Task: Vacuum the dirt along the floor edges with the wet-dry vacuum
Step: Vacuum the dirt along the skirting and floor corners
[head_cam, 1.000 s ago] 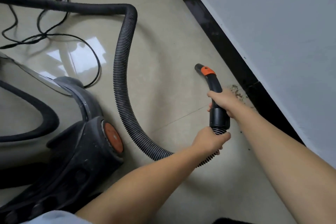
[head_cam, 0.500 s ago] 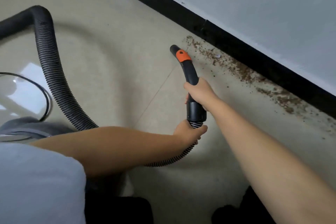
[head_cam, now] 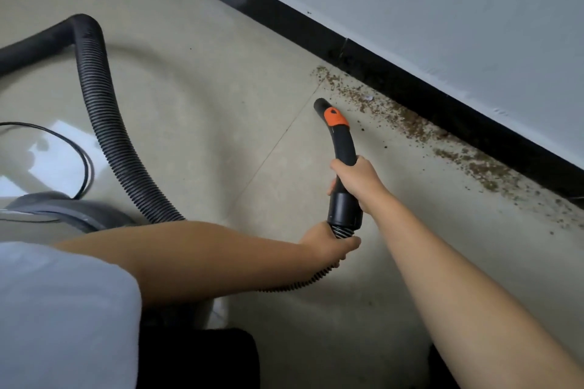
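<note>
beside dirt: nozzle, no legible writing.

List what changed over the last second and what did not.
The view swung from the vacuum body toward the black baseboard, bringing the dirt strip into sight. The nozzle tip now points at its near end. Unchanged: right hand grips the nozzle, left hand the hose end.

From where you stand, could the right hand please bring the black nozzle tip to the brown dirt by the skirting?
Probably yes: the right hand grips the nozzle, and only bare floor separates its tip from the brown dirt.
</note>
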Motion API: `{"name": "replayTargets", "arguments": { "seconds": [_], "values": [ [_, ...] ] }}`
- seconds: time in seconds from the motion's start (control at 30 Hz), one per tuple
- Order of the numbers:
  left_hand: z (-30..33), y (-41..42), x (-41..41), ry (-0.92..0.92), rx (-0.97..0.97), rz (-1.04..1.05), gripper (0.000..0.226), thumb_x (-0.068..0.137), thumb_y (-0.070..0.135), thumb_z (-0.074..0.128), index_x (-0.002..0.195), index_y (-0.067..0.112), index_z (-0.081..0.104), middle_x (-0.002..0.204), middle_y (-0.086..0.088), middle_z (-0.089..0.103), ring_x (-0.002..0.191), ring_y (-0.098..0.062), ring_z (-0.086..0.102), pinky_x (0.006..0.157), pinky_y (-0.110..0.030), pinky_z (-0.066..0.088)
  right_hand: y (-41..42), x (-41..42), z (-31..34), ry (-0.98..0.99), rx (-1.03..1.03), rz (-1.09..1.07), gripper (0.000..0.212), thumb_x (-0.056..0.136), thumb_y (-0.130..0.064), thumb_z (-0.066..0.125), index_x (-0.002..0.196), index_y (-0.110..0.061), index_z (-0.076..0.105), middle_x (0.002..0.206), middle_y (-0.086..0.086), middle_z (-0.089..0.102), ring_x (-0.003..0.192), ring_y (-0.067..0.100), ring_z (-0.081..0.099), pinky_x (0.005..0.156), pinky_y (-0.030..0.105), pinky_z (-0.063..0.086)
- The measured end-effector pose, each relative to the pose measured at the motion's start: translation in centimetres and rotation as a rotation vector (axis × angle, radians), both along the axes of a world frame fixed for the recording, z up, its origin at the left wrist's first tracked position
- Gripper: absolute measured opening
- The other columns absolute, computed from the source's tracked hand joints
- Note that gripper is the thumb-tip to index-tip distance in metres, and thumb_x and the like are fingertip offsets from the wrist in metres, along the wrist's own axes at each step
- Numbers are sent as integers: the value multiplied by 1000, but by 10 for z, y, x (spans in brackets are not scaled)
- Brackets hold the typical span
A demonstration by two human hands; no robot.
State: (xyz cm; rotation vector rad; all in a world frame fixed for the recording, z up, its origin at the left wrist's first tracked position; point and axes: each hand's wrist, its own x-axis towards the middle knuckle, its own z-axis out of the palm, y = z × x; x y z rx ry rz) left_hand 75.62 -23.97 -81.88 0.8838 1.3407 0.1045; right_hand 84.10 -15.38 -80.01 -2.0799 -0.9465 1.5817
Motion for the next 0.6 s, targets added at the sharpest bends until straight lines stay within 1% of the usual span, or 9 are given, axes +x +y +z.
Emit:
{"name": "replayTargets", "arguments": {
  "seconds": [0.13,0.23,0.3,0.4,0.53,0.6],
  "values": [
    [4,-23,10,49,-1,-77,14,84,26,61,81,21,48,69,0,55,61,-17,54,71,-32,52,-30,16,5,60,-11,-44,9,88,-14,52,84,-16,43,57,8,59,55,22,57,57,27,47],
    [4,-36,16,71,24,-146,15,82,25,61,78,23,46,69,-2,54,64,-21,54,67,-32,49,-51,30,2,82,-13,-161,8,88,-16,53,89,-17,45,60,10,60,55,21,57,57,28,47],
    [3,-44,21,60,33,-196,15,82,24,61,79,24,47,71,-3,53,68,-22,54,66,-32,48,-65,39,-1,93,-7,-246,8,88,-17,54,90,-17,46,60,10,60,55,21,57,58,29,48],
    [2,-55,29,47,20,-237,13,83,23,61,85,21,48,71,-3,52,67,-22,53,65,-31,47,-80,50,-3,90,-19,-319,8,88,-16,55,90,-16,47,61,9,57,53,21,55,57,29,49],
    [4,-51,36,55,30,-223,16,82,23,60,92,19,49,72,-2,53,65,-20,53,65,-31,49,-76,56,1,89,-26,-353,8,89,-14,54,87,-15,46,64,10,56,51,20,54,52,27,47],
    [5,-42,37,72,47,-197,19,82,23,60,97,19,49,71,-1,54,61,-17,53,62,-27,49,-66,56,4,95,-23,-356,10,90,-14,53,85,-15,44,63,10,55,50,20,53,52,26,47]
  ]
}}
